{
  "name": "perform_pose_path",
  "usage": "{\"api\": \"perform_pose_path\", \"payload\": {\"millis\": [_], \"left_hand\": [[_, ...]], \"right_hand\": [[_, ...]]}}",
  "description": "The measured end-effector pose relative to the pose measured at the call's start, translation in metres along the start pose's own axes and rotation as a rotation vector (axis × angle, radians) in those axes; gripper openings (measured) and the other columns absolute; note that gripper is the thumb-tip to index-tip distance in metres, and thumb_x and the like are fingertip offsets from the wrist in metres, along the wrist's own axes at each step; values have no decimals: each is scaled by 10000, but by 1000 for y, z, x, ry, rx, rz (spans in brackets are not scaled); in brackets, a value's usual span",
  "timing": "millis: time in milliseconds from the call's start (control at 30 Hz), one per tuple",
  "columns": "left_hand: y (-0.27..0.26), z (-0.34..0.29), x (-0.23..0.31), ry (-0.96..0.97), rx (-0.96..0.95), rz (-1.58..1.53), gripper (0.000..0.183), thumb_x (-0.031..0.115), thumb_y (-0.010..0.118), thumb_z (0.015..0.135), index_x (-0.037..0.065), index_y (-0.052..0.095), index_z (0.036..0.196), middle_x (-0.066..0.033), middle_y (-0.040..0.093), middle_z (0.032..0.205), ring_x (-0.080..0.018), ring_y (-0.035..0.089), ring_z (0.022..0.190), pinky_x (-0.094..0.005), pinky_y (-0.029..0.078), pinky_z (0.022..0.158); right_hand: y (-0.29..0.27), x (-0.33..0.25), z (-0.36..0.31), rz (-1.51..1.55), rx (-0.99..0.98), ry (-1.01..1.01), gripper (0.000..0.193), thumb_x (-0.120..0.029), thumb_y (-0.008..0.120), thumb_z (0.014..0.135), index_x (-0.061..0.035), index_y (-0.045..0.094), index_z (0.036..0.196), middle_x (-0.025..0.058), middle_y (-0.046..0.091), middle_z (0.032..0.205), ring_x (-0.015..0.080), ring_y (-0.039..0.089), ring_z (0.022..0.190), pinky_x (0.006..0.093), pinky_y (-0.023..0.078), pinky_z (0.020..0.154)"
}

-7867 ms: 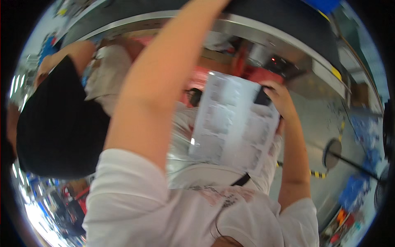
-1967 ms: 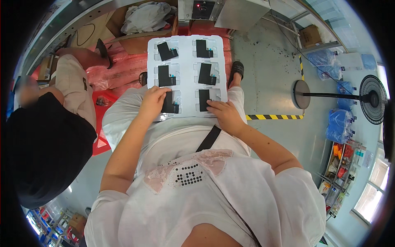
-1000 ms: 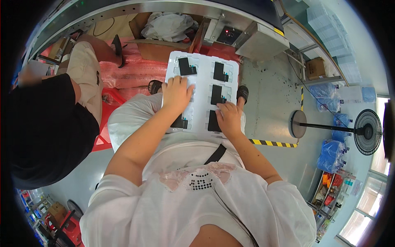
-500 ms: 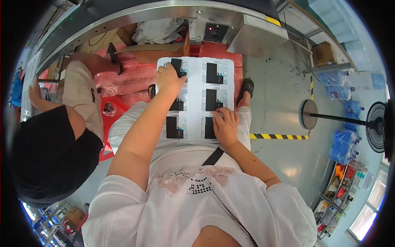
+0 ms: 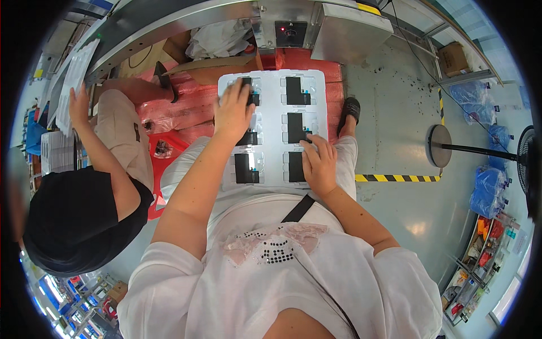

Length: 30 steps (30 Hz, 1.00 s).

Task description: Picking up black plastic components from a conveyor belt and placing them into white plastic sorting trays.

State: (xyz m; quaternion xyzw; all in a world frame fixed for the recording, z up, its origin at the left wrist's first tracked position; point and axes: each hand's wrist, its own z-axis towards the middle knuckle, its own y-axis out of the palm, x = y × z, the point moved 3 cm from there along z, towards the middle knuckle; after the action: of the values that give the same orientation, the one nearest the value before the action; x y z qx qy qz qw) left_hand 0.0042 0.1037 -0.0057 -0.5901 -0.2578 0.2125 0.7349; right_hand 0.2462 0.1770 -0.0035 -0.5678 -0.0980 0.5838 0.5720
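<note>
A white plastic tray (image 5: pixel 271 164) lies across my lap, with flat black rectangular parts in its moulded pockets in two columns. Each part has a small stepped end with bluish tabs. Over the far left pocket is my left hand (image 5: pixel 232 113), its fingers stretched and apart, partly covering the far left black part (image 5: pixel 247 93). My right hand (image 5: pixel 320 165) rests by the tray's right edge with loosely spread fingers. Its fingertips are beside the middle right black part (image 5: pixel 295 127) and the near right black part (image 5: pixel 295 166). Neither hand visibly grips anything.
At left a co-worker in a black top has a hand (image 5: pixel 79 107) on a white tray (image 5: pixel 76 85). A metal bench frame (image 5: pixel 197 25) runs along the far side, above an open cardboard box (image 5: pixel 217 68). A standing fan's round base (image 5: pixel 439 146) is at right.
The far left black part, tilted under my left fingers before, now sits straighter in its pocket as those fingers loosen. My right hand shifts slightly right. The co-worker's hand rises to a white tray.
</note>
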Motion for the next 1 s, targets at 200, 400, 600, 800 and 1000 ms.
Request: {"api": "perform_pose_path", "payload": {"millis": [200,400,600,800,1000], "left_hand": [[15,-8,8,246,-117,118,444,294,432,920,106,391,1320,-104,354,1402,-249,414,1231,-522,283,1018],[-11,31,17,234,-152,140,399,294,496,884,78,483,1219,-92,516,1202,-255,523,1065,-511,358,930],[2,64,-11,114,-169,36,367,375,532,841,77,580,1051,-86,570,1057,-287,556,1005,-519,423,806],[10,70,13,1,-152,13,239,135,555,762,70,622,983,-115,527,1072,-302,494,1023,-465,409,819],[4,60,18,31,-169,66,343,178,649,704,38,600,1014,-131,516,1061,-287,511,986,-452,402,804]], "right_hand": [[7,11,-12,-97,-16,2,327,-80,565,775,-59,562,1101,129,480,1206,301,433,1167,481,310,963],[8,9,-6,-145,-34,-17,363,-69,559,766,-52,542,1128,143,462,1221,312,417,1185,492,305,970],[17,9,-5,-123,-68,-44,384,-43,561,767,-61,539,1150,159,451,1253,343,411,1183,468,328,966],[14,7,-12,-198,-66,-25,372,-47,550,775,-68,540,1146,166,455,1257,354,409,1188,491,303,978],[11,2,-11,-194,-102,-36,346,-62,525,811,-67,532,1157,157,449,1266,345,395,1209,491,290,981]]}}
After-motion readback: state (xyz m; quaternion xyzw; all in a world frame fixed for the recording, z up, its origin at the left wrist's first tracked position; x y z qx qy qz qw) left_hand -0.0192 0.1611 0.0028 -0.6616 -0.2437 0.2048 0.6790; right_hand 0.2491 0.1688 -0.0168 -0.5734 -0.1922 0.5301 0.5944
